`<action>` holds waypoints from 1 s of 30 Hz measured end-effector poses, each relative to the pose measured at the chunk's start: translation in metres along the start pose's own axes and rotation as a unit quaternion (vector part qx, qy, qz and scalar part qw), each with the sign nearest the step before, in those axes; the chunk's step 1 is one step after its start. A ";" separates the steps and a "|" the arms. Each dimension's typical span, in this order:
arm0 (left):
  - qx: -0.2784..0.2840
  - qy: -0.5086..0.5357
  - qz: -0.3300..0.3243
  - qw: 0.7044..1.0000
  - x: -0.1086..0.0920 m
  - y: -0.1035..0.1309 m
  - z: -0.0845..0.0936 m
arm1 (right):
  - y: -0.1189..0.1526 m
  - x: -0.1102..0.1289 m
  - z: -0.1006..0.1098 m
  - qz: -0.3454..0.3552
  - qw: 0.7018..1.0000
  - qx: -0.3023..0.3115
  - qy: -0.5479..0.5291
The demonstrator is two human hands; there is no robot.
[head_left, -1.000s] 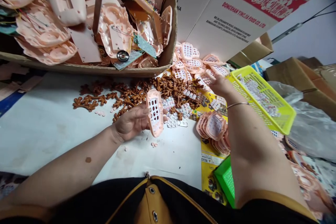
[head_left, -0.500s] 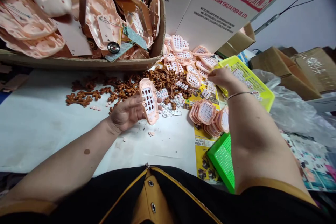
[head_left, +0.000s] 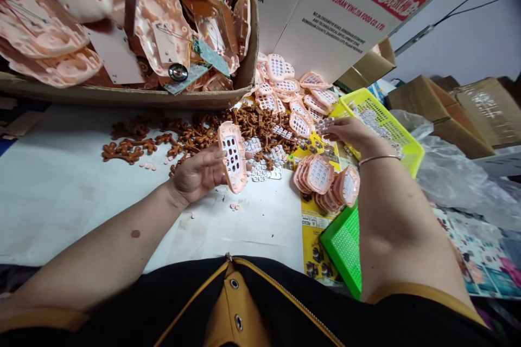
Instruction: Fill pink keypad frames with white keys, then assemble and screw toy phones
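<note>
My left hand [head_left: 199, 173] holds a pink plastic shell [head_left: 233, 157] with a grid of holes, tilted above the white table surface. Between the fingertips of my right hand [head_left: 342, 131] is a small pale keypad piece [head_left: 324, 125], beside the yellow basket [head_left: 413, 146]. Other pale keypad pieces [head_left: 260, 171] lie just right of the held shell. Brown plastic parts [head_left: 195, 135] are heaped behind my left hand. Stacked pink shells [head_left: 319, 174] stand below my right hand, and loose ones [head_left: 285, 85] are piled behind it.
A large cardboard box [head_left: 171, 98] full of pink shells and circuit boards stands at the back left. White printed cartons [head_left: 325, 21] rise behind the piles. A green basket [head_left: 344, 244] sits near my right forearm, with clear plastic bags [head_left: 451, 173] and open boxes [head_left: 443, 114] at the right.
My right hand has moved slightly down and right, and a pale keypad piece now shows at its fingertips. My left hand still holds the shell in nearly the same place.
</note>
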State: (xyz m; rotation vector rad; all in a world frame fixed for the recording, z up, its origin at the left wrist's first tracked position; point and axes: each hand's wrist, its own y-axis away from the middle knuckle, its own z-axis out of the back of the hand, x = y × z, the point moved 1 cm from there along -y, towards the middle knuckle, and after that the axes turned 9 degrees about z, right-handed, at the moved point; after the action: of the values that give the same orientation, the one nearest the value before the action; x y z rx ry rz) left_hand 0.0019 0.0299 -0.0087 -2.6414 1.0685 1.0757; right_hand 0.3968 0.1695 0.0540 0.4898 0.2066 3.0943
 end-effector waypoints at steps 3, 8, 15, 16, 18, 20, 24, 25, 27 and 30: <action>0.003 0.005 -0.005 1.000 0.000 0.000 -0.002 | 0.024 0.023 0.008 0.022 0.969 -0.034 -0.246; 0.016 0.008 -0.008 1.000 0.002 -0.001 0.000 | 0.070 0.068 -0.007 0.078 0.887 -0.032 -0.453; 0.033 0.001 -0.013 0.999 0.004 -0.001 0.002 | 0.109 0.109 -0.039 0.081 0.848 -0.006 -0.523; 0.034 -0.001 -0.013 0.999 0.004 -0.001 0.002 | 0.113 0.113 -0.042 0.081 0.845 -0.005 -0.529; 0.035 -0.007 -0.013 0.999 0.002 0.000 0.000 | 0.120 0.121 -0.049 0.081 0.845 -0.001 -0.529; 0.039 -0.014 -0.012 0.999 0.002 0.000 -0.002 | 0.126 0.130 -0.054 0.094 0.859 0.007 -0.504; 0.099 -0.045 0.021 0.994 0.005 0.001 -0.003 | 0.132 0.148 -0.063 0.148 0.892 0.073 -0.422; 0.112 -0.055 0.036 0.992 0.007 0.002 -0.003 | 0.133 0.152 -0.065 0.160 0.891 0.088 -0.416; 0.117 -0.061 0.057 0.990 0.009 0.002 -0.002 | 0.133 0.159 -0.072 0.174 0.879 0.071 -0.438; 0.091 0.003 0.031 0.995 0.009 0.003 -0.003 | 0.133 0.166 -0.088 0.160 0.837 -0.029 -0.522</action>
State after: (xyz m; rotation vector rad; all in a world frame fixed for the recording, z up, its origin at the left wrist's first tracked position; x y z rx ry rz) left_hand 0.0059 0.0219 -0.0117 -2.4850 1.1966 0.9318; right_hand 0.2145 0.0304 0.0395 2.2311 0.0038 2.5378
